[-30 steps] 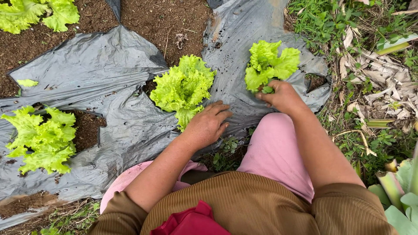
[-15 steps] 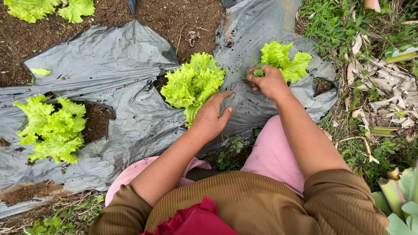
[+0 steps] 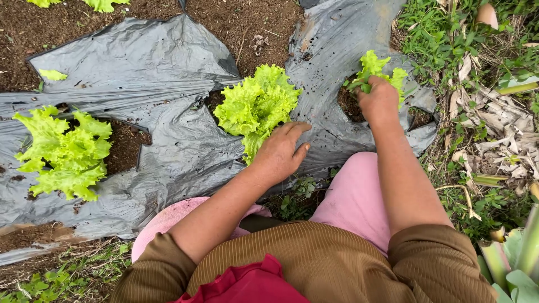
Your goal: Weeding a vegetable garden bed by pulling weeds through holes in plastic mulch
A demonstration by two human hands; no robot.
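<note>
At right, your right hand (image 3: 379, 100) grips a small lettuce (image 3: 375, 68) over its soil hole (image 3: 349, 104), not yet settled; your left hand (image 3: 279, 151), fingers loosely spread, rests beside the middle lettuce (image 3: 257, 105).

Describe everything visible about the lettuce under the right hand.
The small lettuce is pale lime green with frilly, ruffled leaves. It sits at a torn hole in the grey plastic sheet, with dark soil beside it. The right hand covers its lower part, fingers curled into the leaves; only the upper leaves show, fanning out.
</note>
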